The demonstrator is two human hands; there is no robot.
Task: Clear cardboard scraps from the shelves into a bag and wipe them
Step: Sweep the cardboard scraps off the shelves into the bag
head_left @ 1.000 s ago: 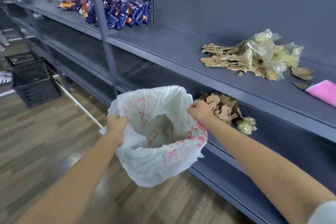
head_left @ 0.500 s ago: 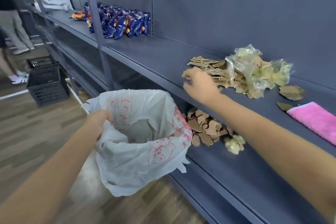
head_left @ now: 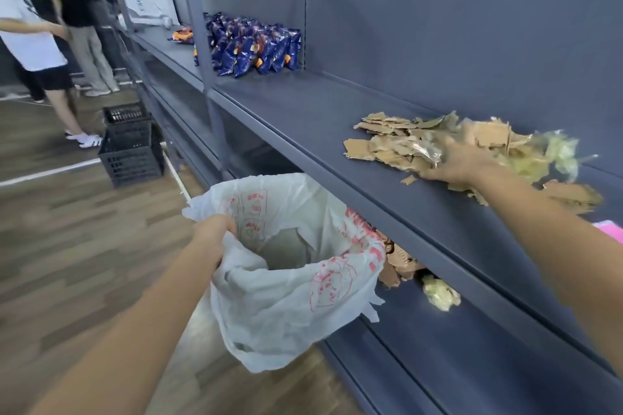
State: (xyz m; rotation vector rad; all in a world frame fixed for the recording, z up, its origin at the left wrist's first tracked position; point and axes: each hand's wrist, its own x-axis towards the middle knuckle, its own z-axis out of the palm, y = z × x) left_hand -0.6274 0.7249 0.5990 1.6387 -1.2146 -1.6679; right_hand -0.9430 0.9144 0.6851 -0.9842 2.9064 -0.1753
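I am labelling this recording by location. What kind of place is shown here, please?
Probably a shop aisle being restocked or cleaned: long grey metal shelves, a row of blue snack packets on display, and a black plastic crate on the wooden floor.

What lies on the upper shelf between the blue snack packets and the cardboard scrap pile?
Nothing: in the head view the upper shelf is bare between the blue snack packets and the cardboard scrap pile.
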